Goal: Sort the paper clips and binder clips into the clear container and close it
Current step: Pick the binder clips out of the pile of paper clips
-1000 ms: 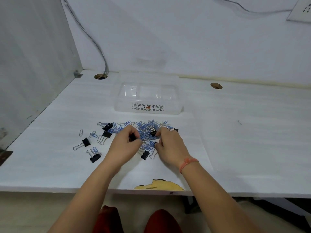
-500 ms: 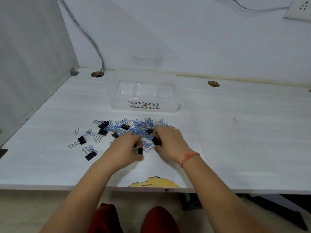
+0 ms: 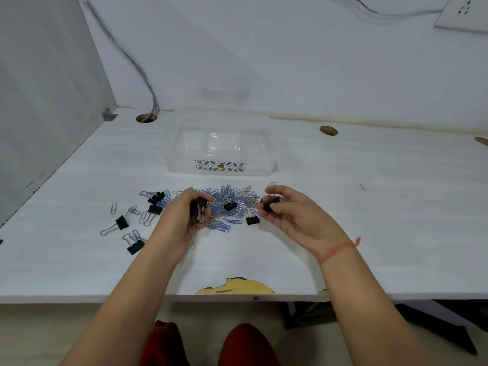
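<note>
A person's left hand (image 3: 184, 220) and right hand (image 3: 295, 217) hover just above a heap of blue paper clips (image 3: 229, 204) on a white counter (image 3: 369, 207), each closed on black binder clips: the left fingers (image 3: 204, 199) are curled around a small bunch with silver handles showing, the right fingers (image 3: 274, 190) pinch at least 1, though the exact count in either hand cannot be told. The clear container (image 3: 220, 149) sits just beyond the heap, toward the wall, and looks empty; whether its lid is on cannot be told. More binder clips lie in and beside the heap, including 1 in its middle (image 3: 229, 206), 1 at its near edge (image 3: 252, 220) and several to its left (image 3: 121, 223). The likely risk is a spill: a loosely gathered handful could shed clips on the way to the container, and paper clips tangled on the handles could ride along into the wrong section. Compared with half a second ago, both hands have lifted off the heap and drawn apart, palms turning up with their pickings.
</note>
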Tool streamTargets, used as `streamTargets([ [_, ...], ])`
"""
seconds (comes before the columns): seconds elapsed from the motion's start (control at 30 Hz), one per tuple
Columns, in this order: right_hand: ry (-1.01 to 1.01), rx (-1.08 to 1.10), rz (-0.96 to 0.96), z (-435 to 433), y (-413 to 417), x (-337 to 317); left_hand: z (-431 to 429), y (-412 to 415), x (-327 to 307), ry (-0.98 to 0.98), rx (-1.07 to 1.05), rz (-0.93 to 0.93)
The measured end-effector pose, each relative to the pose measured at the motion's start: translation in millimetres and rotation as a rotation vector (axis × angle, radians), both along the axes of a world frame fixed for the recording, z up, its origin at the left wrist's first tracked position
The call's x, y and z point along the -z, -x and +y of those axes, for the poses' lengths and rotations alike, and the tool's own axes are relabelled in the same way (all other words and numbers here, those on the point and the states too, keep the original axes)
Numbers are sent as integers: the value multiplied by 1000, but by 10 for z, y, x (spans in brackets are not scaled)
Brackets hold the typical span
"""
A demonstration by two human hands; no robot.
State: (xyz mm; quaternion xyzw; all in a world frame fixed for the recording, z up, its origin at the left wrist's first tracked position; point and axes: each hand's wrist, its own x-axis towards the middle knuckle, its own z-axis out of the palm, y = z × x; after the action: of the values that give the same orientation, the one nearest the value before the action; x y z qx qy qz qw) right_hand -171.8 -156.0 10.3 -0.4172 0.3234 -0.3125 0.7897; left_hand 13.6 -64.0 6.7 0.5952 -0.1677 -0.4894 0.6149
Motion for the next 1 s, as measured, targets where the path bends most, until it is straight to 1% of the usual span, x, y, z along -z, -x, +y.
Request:
streamTargets([
  [0.03,-110,23,-79,-2,12,-5,-29,20,-21,14,-17,152],
  [0.07,-161,44,-93,-4,4,5,-58,39,-39,22,-21,270],
  [0.1,-157,70,-47,-1,-20,23,-88,58,-50,20,-6,316],
  [0.13,-81,101,59,-3,-51,57,-122,77,-50,10,19,289],
  [0.17,72,136,217,-7,-89,112,-165,94,-36,-4,47,199],
  [0.2,273,166,405,-6,-124,173,-206,108,-17,-17,72,56],
  [0.23,483,196,590,6,-160,236,-246,116,14,-31,89,-132],
  [0.27,676,224,745,22,-198,297,-288,118,51,-48,97,-359],
  [0.3,821,222,861,40,-237,345,-332,109,93,-75,102,-619],
  [0.33,913,181,944,64,-268,378,-372,101,127,-116,113,-870],
  [0.37,962,121,1007,81,-292,415,-408,97,145,-169,134,-1074],
  [0.4,981,73,1052,90,-314,456,-438,97,152,-213,174,-1206],
  [0.43,992,55,1079,97,-330,486,-472,90,168,-242,219,-1279],
  [0.5,1035,73,1119,110,-354,520,-528,84,212,-263,297,-1343],
  [0.6,1153,87,1148,149,-353,562,-555,66,269,-264,309,-1336],
  [0.67,1227,171,1092,165,-317,581,-556,50,295,-246,299,-1320],
  [0.73,1253,298,1012,149,-272,573,-547,49,304,-236,306,-1317],
  [0.8,1167,405,936,92,-244,537,-535,62,302,-236,322,-1317],
  [0.9,953,522,841,6,-216,413,-516,106,305,-249,324,-1352],
  [1.0,743,526,695,-62,-199,361,-500,142,327,-276,325,-1446],
])
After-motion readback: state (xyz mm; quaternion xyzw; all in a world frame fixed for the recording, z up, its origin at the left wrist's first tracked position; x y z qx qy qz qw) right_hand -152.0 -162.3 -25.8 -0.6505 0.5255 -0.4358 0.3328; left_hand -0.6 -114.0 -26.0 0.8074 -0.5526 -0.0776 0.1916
